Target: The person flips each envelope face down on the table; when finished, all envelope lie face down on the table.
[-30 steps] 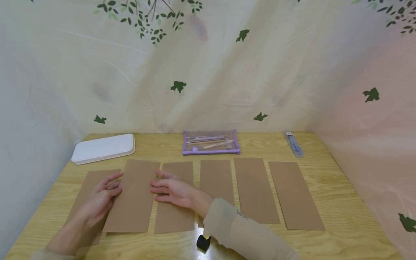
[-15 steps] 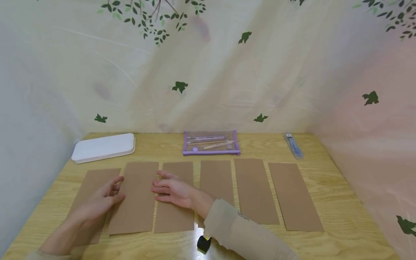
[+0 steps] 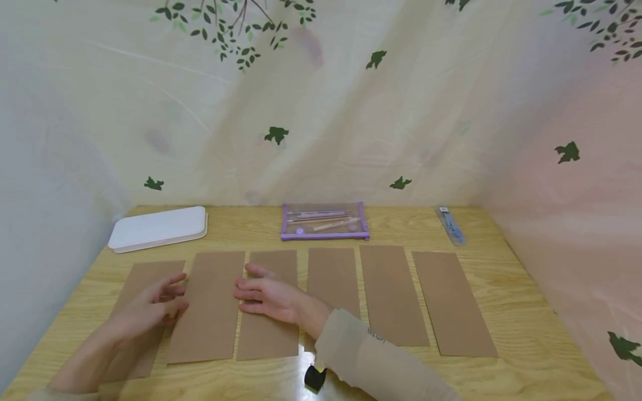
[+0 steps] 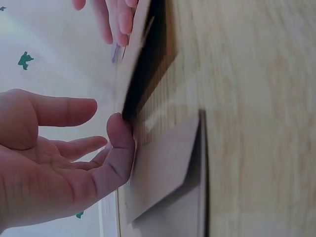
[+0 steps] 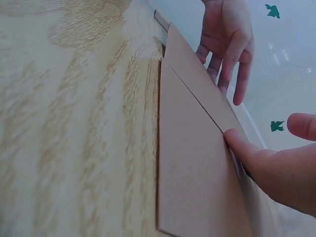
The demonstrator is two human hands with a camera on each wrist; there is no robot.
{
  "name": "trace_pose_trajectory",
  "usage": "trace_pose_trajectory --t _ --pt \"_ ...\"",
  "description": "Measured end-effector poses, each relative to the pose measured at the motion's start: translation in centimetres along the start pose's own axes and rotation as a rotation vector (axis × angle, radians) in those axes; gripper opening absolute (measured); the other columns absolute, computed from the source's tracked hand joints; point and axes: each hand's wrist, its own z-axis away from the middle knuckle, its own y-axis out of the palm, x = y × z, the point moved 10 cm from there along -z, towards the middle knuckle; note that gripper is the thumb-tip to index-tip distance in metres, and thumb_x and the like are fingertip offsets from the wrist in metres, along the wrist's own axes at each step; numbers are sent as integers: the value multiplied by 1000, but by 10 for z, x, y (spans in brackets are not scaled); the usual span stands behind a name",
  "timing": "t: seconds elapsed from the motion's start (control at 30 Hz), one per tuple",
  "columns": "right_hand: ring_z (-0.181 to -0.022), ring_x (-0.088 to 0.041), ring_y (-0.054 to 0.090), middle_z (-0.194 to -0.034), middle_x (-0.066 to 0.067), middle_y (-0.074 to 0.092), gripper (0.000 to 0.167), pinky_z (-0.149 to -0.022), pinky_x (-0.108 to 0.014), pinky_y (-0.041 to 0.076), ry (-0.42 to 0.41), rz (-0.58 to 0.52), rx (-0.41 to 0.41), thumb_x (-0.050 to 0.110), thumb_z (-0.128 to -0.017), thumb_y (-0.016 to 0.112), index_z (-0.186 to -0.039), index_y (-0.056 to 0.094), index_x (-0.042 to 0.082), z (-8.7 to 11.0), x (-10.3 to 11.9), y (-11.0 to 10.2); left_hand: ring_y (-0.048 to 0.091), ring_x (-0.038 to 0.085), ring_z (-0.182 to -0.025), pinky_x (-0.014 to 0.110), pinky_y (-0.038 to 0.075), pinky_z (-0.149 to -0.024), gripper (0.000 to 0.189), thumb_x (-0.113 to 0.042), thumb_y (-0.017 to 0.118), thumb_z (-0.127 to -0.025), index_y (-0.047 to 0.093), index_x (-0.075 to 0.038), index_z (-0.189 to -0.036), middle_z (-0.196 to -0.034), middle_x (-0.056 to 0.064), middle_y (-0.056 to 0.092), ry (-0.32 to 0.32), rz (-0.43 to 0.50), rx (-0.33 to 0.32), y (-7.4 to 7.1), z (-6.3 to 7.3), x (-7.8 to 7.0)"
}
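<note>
Several brown cardboard rectangles lie in a row on the wooden table. My hands flank the second cardboard piece from the left [image 3: 208,301]. Loosely bent fingers of my left hand [image 3: 145,312] touch its left edge, over the leftmost cardboard piece [image 3: 137,356]. At its right edge are the extended fingertips of my right hand [image 3: 273,298], which lies above the third cardboard piece [image 3: 268,340]. The left wrist view shows a dark gap below the second piece's near side, while a fingertip of the left hand [image 4: 74,177] meets its edge.
Farther right lie three more cardboard pieces, such as the rightmost one [image 3: 453,306]. Along the back are a white flat case [image 3: 157,228], a purple-trimmed clear pencil pouch [image 3: 325,221] and a slim blue package [image 3: 451,225]. A small black object [image 3: 315,379] sits near the front.
The second cardboard piece has come down and its lower left corner has shifted slightly right. My left hand's fingers have moved a little lower along its edge; the right hand has stayed almost still.
</note>
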Motion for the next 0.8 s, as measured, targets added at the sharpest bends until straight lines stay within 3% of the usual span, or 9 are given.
trace_pose_trajectory --t 0.37,0.47,0.7,0.8 --pt "-133 -39 49 -146 -21 49 69 -110 -54 43 5 42 -5 6 -101 55 -161 21 5 -2 3 5 62 12 -97 33 60 -74 62 -20 58 -105 30 12 -150 -134 34 49 40 -7 -40 -20 9 4" --pt "-130 -40 52 -142 -23 53 65 -109 -53 43 1 49 8 5 -101 55 -159 26 4 -2 4 8 60 10 -96 30 58 -74 61 -23 56 -106 32 12 -149 -133 32 51 44 -78 -66 -35 12 11" --pt "-129 -44 53 -141 -26 54 59 -108 -53 44 1 53 78 4 -102 54 -156 31 4 -6 4 28 49 -13 -93 23 56 -74 63 -29 54 -107 33 16 -146 -140 39 44 26 -225 -164 -81 12 33" --pt "-128 -44 54 -140 -26 55 58 -108 -54 44 5 63 92 4 -102 53 -156 32 4 -11 0 39 52 -9 -90 23 55 -73 64 -31 52 -108 34 18 -144 -139 40 45 -16 -239 -150 -96 12 48"
